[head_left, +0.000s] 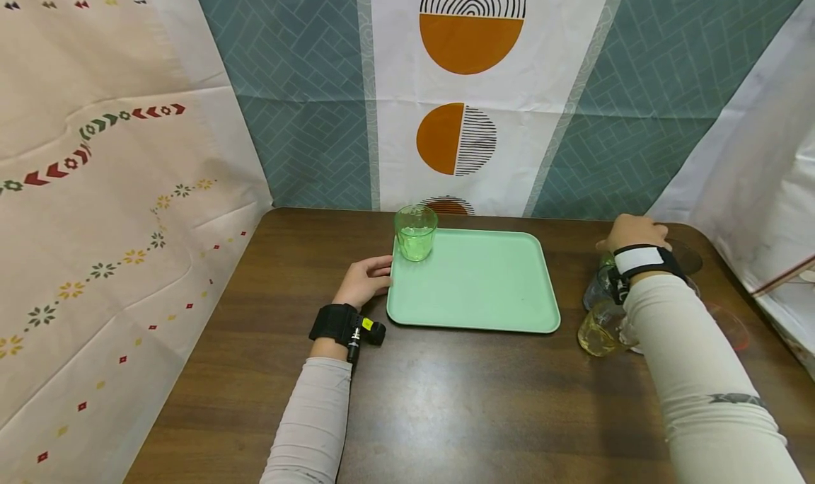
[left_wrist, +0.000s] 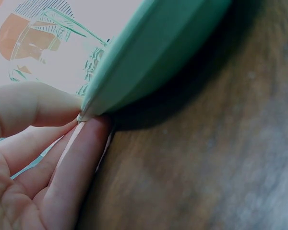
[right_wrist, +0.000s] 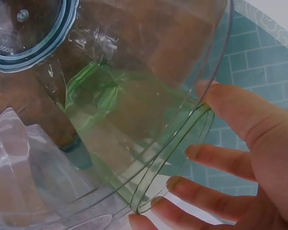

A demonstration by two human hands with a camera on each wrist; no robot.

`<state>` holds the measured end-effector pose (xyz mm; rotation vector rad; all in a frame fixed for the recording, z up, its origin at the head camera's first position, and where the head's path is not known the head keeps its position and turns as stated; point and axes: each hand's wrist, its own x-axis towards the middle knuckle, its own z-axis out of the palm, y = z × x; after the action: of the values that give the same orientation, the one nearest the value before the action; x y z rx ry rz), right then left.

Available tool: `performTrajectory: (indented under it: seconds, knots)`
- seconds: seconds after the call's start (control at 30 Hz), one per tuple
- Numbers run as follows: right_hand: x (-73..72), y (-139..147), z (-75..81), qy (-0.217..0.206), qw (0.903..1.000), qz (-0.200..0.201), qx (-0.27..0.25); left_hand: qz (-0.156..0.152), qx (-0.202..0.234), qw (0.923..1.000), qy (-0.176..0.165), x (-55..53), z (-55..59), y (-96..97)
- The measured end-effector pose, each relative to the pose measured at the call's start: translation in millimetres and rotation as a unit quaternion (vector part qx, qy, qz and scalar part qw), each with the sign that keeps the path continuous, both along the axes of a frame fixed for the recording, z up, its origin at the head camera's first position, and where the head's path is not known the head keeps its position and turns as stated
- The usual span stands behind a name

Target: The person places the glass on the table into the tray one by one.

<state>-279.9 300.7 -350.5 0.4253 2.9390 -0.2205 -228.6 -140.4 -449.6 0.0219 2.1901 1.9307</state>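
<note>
My left hand (head_left: 364, 283) pinches the left edge of a pale green tray (head_left: 477, 282), thumb above the rim and fingers below it in the left wrist view. A green glass (head_left: 415, 240) stands upright on the tray's back left corner. At the far right, my right hand (head_left: 633, 233) reaches over a group of drinking glasses. In the right wrist view its thumb and fingers are spread around the rim of another green glass (right_wrist: 98, 103). A clear rim of another glass overlaps that glass in this view.
Beside and under my right forearm stand a yellow glass (head_left: 597, 334), a blue-grey glass (head_left: 595, 294) and a reddish one (head_left: 732, 327), partly hidden by the sleeve. A dark round glass (head_left: 689, 257) sits near the table's back right corner. Patterned cloth (head_left: 305, 102) hangs behind the table.
</note>
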Motion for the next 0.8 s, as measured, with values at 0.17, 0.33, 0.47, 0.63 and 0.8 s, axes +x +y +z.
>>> performTrajectory:
  seconds: [0.17, 0.33, 0.47, 0.63, 0.8]
  knots:
    - [-1.7, -1.0, -1.5, 0.005, 1.0000, 0.006, -0.001, -0.003, 0.000, 1.0000, 0.001, -0.3, 0.3, -0.1]
    - [-2.6, -1.2, -3.6, 0.012, 0.9999, 0.012, -0.001, -0.004, -0.001, 1.0000, 0.002, -0.7, -0.4, -0.1]
    - [-3.3, -1.7, -4.8, 0.018, 0.9997, 0.016, 0.001, -0.002, -0.001, 1.0000, -0.002, -0.8, -1.2, -0.3]
    - [-4.4, -2.6, -6.0, 0.025, 0.9996, 0.014, 0.005, 0.000, -0.005, 1.0000, -0.005, -1.5, -1.9, -0.3]
    - [-5.1, -4.6, -6.8, 0.030, 0.9994, 0.014, 0.007, 0.000, -0.002, 1.0000, -0.005, -1.2, -2.2, -1.2]
